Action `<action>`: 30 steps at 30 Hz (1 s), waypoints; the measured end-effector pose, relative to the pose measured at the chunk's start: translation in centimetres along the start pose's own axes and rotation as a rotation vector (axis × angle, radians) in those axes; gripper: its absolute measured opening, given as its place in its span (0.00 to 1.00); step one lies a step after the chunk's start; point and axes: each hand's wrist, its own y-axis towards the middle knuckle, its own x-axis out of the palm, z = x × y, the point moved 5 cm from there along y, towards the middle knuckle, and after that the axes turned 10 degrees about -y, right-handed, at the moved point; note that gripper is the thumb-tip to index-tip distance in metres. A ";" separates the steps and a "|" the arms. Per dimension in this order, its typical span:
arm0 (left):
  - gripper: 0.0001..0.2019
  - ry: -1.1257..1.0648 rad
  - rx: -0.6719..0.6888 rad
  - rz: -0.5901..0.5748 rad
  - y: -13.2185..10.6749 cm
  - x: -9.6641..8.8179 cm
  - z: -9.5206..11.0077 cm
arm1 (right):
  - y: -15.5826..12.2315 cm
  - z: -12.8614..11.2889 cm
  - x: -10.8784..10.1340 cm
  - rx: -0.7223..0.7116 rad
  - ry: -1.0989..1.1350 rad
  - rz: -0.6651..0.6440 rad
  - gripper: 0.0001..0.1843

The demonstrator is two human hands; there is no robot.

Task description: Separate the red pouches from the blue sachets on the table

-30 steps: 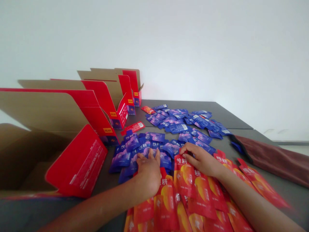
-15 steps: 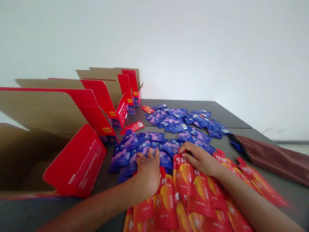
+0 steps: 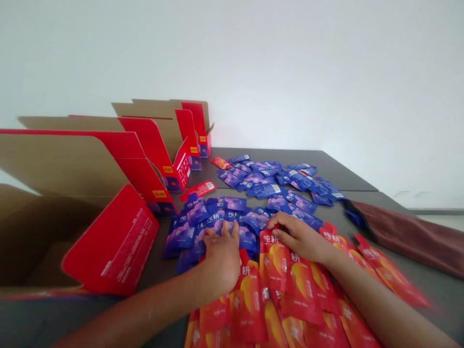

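My left hand [image 3: 221, 256] lies palm down on a spread of blue sachets [image 3: 195, 232], its fingers apart. My right hand [image 3: 300, 239] curls over the top edge of a red-and-orange sachet [image 3: 275, 263], part of a large overlapping pile of red sachets [image 3: 304, 304] nearest my body. I cannot tell if that hand is pinching the sachet. A second group of blue sachets [image 3: 268, 186] lies farther away, beyond both hands. The sachets under my palms are hidden.
Several red-and-kraft cardboard display boxes [image 3: 155, 154] stand open in a row along the left, with a larger open box [image 3: 112, 241] nearest me. A dark table [image 3: 348, 176] holds everything. A brownish-red cloth [image 3: 409, 237] lies along the right side.
The view has drifted slightly, so the boxes sit a little farther left and higher. Both hands stay almost in place on the sachets.
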 end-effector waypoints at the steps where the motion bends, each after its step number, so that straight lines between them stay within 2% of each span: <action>1: 0.37 -0.003 -0.002 0.007 0.0 0.0 0.0 | 0.0 0.0 0.0 0.000 -0.001 0.001 0.06; 10: 0.37 0.003 0.002 0.043 -0.1 0.1 0.1 | 0.1 0.0 0.0 0.003 -0.006 -0.013 0.06; 18: 0.37 0.033 -0.003 0.012 0.1 0.3 -0.1 | 0.1 0.2 0.1 0.007 -0.014 -0.015 0.06; 24: 0.39 -0.030 -0.018 0.002 0.1 0.2 -0.2 | 0.0 0.3 0.2 0.004 -0.020 -0.006 0.06; 30: 0.40 -0.022 -0.018 0.029 0.2 0.3 -0.1 | 0.1 0.2 0.1 0.004 -0.019 -0.009 0.07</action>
